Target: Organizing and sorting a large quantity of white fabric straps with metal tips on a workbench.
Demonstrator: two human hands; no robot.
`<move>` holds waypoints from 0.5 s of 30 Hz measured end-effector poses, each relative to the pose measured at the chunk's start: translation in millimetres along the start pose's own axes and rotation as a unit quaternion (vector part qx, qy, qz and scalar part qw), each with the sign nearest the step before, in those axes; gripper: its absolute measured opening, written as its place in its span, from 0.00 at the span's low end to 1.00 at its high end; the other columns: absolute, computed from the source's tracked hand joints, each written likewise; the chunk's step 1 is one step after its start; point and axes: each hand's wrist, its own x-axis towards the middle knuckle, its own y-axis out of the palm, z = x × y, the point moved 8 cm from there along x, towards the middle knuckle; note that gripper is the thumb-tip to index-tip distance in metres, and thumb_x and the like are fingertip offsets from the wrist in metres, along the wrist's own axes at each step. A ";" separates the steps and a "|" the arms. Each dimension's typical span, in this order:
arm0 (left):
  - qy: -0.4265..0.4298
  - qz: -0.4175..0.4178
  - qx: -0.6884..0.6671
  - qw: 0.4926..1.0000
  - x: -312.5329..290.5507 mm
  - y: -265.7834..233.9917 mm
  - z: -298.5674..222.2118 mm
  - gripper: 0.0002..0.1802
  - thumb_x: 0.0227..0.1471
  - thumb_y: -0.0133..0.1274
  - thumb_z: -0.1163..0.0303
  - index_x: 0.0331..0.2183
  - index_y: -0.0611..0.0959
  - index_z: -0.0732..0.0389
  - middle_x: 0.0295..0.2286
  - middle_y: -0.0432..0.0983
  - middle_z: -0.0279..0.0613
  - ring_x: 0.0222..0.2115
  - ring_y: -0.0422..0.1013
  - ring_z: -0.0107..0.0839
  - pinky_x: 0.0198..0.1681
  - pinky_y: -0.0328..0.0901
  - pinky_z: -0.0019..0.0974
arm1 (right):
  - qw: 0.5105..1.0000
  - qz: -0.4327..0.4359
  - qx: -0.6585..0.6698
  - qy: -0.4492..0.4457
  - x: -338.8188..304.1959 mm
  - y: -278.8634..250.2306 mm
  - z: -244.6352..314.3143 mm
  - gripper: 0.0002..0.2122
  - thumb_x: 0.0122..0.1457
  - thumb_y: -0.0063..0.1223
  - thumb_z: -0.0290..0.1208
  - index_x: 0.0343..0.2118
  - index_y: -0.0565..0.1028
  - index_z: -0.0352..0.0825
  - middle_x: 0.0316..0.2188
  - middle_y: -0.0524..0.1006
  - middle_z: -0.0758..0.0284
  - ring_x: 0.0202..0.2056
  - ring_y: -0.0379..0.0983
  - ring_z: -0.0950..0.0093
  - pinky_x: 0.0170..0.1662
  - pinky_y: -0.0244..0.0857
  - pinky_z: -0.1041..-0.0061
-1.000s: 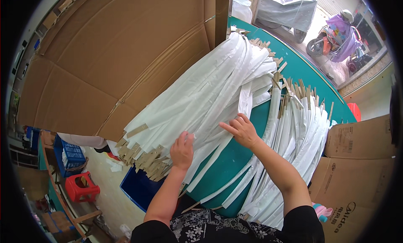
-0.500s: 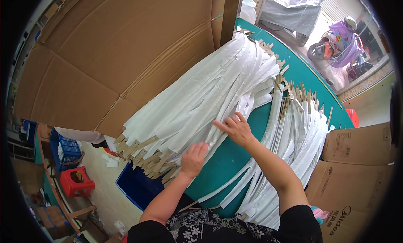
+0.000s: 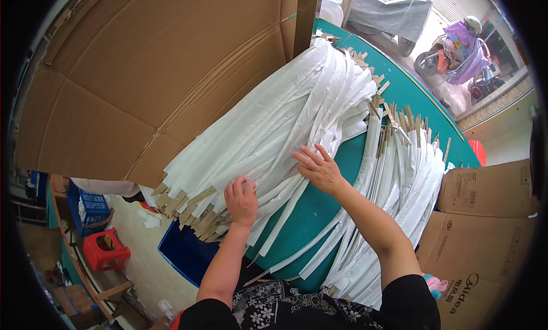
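Observation:
A thick pile of long white plastic-looking strips (image 3: pixel 257 119), several with flat tan ends, lies across the green table (image 3: pixel 354 159). My left hand (image 3: pixel 241 202) is at the pile's near side, fingers bent and close together on a white strip; its fingertips are partly hidden. To its right, my right hand (image 3: pixel 321 169) rests at the pile's right edge, its fingers spread and stretched over the strips, gripping nothing. A second bundle of white strips (image 3: pixel 394 199) curves down the table on the right, apart from both hands.
A big cardboard sheet (image 3: pixel 148 73) stands along the left of the pile. Below the tan ends is a blue bin (image 3: pixel 185 253). A red stool (image 3: pixel 107 250) and a blue crate (image 3: pixel 93 207) sit at left. Cardboard boxes (image 3: pixel 485 239) stand at right. Outside is a parked scooter (image 3: pixel 456 56).
My left hand has moved left along the near part of the pile, away from my right hand. My right hand stays near the same spot, its fingers now more spread.

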 end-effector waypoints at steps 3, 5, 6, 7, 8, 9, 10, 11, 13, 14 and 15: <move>0.044 -0.028 0.014 0.999 0.6 -5.0 -10.2 0.12 0.42 0.58 0.76 0.32 0.77 0.56 0.42 0.72 0.42 0.43 0.68 0.45 0.47 0.63 0.47 | 1.000 -0.008 -0.006 -0.001 -0.4 -0.9 0.6 0.03 0.52 0.53 0.30 0.27 0.71 0.46 0.61 0.61 0.78 0.65 0.50 0.74 0.68 0.40 0.61; 0.065 -0.048 0.016 0.997 1.0 -11.1 -14.7 0.10 0.43 0.56 0.78 0.31 0.78 0.55 0.43 0.72 0.44 0.43 0.68 0.46 0.47 0.64 0.47 | 1.000 -0.010 -0.008 -0.001 -0.1 -0.9 0.7 0.04 0.52 0.54 0.30 0.26 0.70 0.46 0.62 0.61 0.79 0.65 0.50 0.75 0.68 0.39 0.62; 0.083 -0.042 0.016 0.996 0.3 -11.6 -16.9 0.11 0.44 0.54 0.77 0.33 0.79 0.54 0.45 0.72 0.45 0.44 0.68 0.46 0.47 0.64 0.47 | 1.000 -0.009 -0.006 -0.002 0.6 -1.2 1.1 0.04 0.52 0.54 0.30 0.26 0.70 0.46 0.62 0.60 0.79 0.65 0.50 0.74 0.68 0.38 0.62; 0.101 -0.036 0.016 0.994 -0.4 -12.2 -19.0 0.11 0.45 0.53 0.77 0.34 0.79 0.53 0.47 0.72 0.46 0.44 0.68 0.47 0.47 0.65 0.48 | 1.000 -0.008 -0.003 -0.004 1.5 -1.5 1.5 0.04 0.52 0.54 0.30 0.25 0.70 0.46 0.62 0.60 0.79 0.65 0.49 0.74 0.68 0.38 0.62; 0.100 -0.036 0.017 0.994 -0.5 -13.8 -18.5 0.11 0.45 0.53 0.77 0.34 0.79 0.53 0.47 0.72 0.46 0.44 0.68 0.47 0.47 0.65 0.48 | 1.000 -0.008 -0.003 -0.005 2.1 -2.2 1.3 0.04 0.52 0.54 0.30 0.25 0.70 0.46 0.62 0.60 0.79 0.65 0.49 0.74 0.68 0.38 0.62; 0.121 -0.026 0.016 0.992 -1.3 -13.8 -21.2 0.12 0.46 0.52 0.76 0.35 0.80 0.53 0.47 0.72 0.47 0.44 0.68 0.48 0.48 0.65 0.48 | 1.000 -0.010 -0.005 -0.010 3.0 -3.2 1.6 0.04 0.52 0.54 0.30 0.25 0.70 0.46 0.63 0.60 0.79 0.65 0.49 0.75 0.68 0.37 0.62; 0.142 -0.016 0.014 0.990 -2.0 -13.8 -24.1 0.13 0.47 0.51 0.75 0.37 0.81 0.52 0.48 0.72 0.47 0.44 0.68 0.48 0.48 0.64 0.48 | 1.000 -0.011 -0.007 -0.015 4.0 -4.0 1.9 0.04 0.52 0.54 0.29 0.25 0.70 0.46 0.63 0.60 0.79 0.66 0.49 0.75 0.69 0.37 0.63; 0.141 -0.016 0.015 0.990 -0.7 -16.1 -24.8 0.13 0.47 0.51 0.75 0.37 0.81 0.52 0.48 0.72 0.47 0.44 0.68 0.48 0.48 0.64 0.48 | 1.000 -0.011 -0.006 -0.015 5.1 -4.5 1.8 0.04 0.52 0.54 0.29 0.25 0.70 0.46 0.63 0.60 0.79 0.66 0.49 0.75 0.69 0.37 0.63; 0.163 -0.009 0.016 0.986 1.4 -18.4 -30.0 0.13 0.47 0.51 0.74 0.36 0.82 0.51 0.44 0.73 0.44 0.41 0.69 0.45 0.47 0.64 0.48 | 1.000 0.007 0.000 -0.024 7.2 -2.5 2.5 0.04 0.52 0.54 0.29 0.25 0.70 0.45 0.63 0.60 0.79 0.66 0.49 0.75 0.69 0.36 0.63; 0.163 -0.009 0.017 0.987 0.7 -18.2 -28.5 0.13 0.47 0.51 0.74 0.36 0.82 0.51 0.44 0.73 0.44 0.41 0.69 0.45 0.47 0.64 0.48 | 1.000 0.006 0.000 -0.025 9.3 -2.7 2.8 0.04 0.52 0.54 0.29 0.25 0.70 0.45 0.63 0.60 0.79 0.66 0.49 0.75 0.69 0.36 0.63; 0.148 0.010 0.006 0.989 -0.1 -14.6 -24.6 0.12 0.46 0.51 0.74 0.35 0.82 0.51 0.42 0.74 0.42 0.40 0.70 0.44 0.45 0.65 0.48 | 1.000 0.007 0.002 -0.031 11.5 -2.7 4.0 0.04 0.52 0.53 0.29 0.25 0.70 0.45 0.63 0.60 0.79 0.66 0.49 0.75 0.69 0.36 0.63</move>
